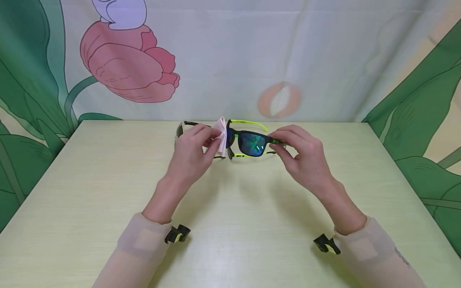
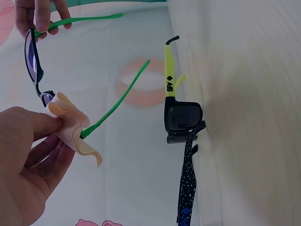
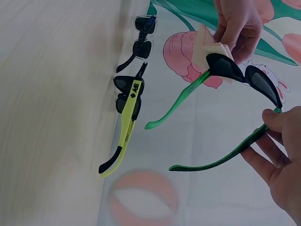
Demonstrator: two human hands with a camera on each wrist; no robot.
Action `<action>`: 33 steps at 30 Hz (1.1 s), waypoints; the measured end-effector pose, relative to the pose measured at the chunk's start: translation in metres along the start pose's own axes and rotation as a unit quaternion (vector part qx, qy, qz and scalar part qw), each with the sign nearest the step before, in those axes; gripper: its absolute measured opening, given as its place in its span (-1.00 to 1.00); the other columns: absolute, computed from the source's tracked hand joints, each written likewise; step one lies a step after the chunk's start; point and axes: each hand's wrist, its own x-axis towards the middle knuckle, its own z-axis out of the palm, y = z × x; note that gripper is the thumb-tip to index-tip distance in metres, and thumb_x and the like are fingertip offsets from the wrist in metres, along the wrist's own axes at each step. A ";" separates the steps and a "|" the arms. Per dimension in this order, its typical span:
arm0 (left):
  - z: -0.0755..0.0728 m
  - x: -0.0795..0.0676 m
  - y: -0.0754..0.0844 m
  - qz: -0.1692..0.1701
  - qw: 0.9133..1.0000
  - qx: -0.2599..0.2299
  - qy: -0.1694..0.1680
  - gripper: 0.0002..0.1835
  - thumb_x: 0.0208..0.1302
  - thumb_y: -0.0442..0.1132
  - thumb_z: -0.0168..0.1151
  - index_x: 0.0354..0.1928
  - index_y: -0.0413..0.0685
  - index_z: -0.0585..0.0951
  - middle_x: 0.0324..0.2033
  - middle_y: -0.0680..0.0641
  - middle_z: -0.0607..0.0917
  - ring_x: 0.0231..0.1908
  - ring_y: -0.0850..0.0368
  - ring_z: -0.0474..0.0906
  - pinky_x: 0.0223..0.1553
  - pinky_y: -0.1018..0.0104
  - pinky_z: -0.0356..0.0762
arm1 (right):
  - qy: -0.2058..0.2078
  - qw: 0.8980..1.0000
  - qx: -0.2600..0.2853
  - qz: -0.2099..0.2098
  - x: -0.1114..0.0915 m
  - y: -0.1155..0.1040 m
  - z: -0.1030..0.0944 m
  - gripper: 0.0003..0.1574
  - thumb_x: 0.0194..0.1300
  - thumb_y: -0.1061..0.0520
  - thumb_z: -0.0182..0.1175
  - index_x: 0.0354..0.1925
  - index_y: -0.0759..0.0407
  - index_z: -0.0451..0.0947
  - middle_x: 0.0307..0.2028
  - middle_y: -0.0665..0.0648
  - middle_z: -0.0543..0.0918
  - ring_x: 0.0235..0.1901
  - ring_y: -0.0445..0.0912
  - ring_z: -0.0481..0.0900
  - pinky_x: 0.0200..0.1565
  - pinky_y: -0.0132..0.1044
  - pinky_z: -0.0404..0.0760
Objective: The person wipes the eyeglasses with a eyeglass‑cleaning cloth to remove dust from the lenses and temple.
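Note:
My left hand (image 1: 194,154) pinches a folded pale pink cloth (image 1: 222,138) over one lens of a pair of sunglasses (image 1: 252,144) with a black front, blue-green mirrored lenses and green temples. At the other end, my right hand (image 1: 306,156) grips the sunglasses near the hinge between thumb and fingers. They are raised, temples unfolded and pointing away from me. The cloth hides most of the lens on the left-hand side; in the right wrist view the back of both lenses (image 3: 225,66) shows, with the cloth (image 3: 207,47) bunched behind one.
Behind the held pair, on the table (image 1: 230,224) near its far edge, stand black sunglasses with yellow temples (image 3: 129,108). Beside them on the left is a clear-framed pair with speckled dark temples (image 3: 142,40). A printed curtain (image 1: 223,60) hangs behind the table.

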 end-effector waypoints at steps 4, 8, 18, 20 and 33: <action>0.003 -0.001 0.002 0.013 1.000 -0.005 0.001 -0.84 0.24 -0.50 0.41 -0.13 -0.34 0.73 -0.28 -0.15 0.70 -0.34 0.07 0.65 -0.25 0.28 0.70 | -0.003 1.000 -0.001 -0.003 0.000 0.000 0.001 -0.73 0.17 0.46 0.44 -0.13 0.33 0.72 -0.18 0.14 0.73 -0.19 -0.05 0.68 -0.26 -0.43 0.55; 0.006 -0.002 0.004 0.029 1.000 -0.010 0.003 -0.87 0.25 -0.50 0.40 -0.16 -0.33 0.72 -0.30 -0.14 0.69 -0.36 0.07 0.65 -0.26 0.29 0.69 | -0.011 1.000 -0.005 -0.007 -0.001 0.001 0.003 -0.71 0.17 0.47 0.43 -0.12 0.33 0.72 -0.19 0.15 0.72 -0.19 -0.04 0.67 -0.34 -0.42 0.52; 0.009 -0.002 0.006 0.030 0.999 -0.022 0.003 -0.86 0.23 -0.50 0.42 -0.17 -0.33 0.73 -0.30 -0.13 0.68 -0.37 0.08 0.64 -0.26 0.29 0.69 | -0.025 1.000 -0.013 0.001 -0.003 0.001 0.003 -0.73 0.19 0.47 0.42 -0.11 0.33 0.71 -0.18 0.17 0.70 -0.18 -0.04 0.66 -0.32 -0.42 0.50; 0.009 -0.002 0.007 0.030 0.999 -0.022 0.002 -0.86 0.23 -0.50 0.42 -0.17 -0.34 0.73 -0.30 -0.14 0.68 -0.36 0.08 0.64 -0.25 0.29 0.69 | -0.026 1.000 -0.015 0.004 -0.003 0.001 0.003 -0.73 0.20 0.46 0.42 -0.11 0.34 0.70 -0.17 0.17 0.70 -0.16 -0.03 0.66 -0.30 -0.37 0.55; 0.009 0.000 -0.002 0.008 1.000 -0.018 -0.003 -0.85 0.24 -0.51 0.40 -0.14 -0.36 0.73 -0.28 -0.17 0.70 -0.34 0.05 0.67 -0.24 0.26 0.71 | -0.020 1.000 -0.011 0.007 -0.004 0.001 -0.002 -0.73 0.19 0.47 0.42 -0.11 0.35 0.70 -0.18 0.17 0.71 -0.16 -0.03 0.67 -0.22 -0.42 0.56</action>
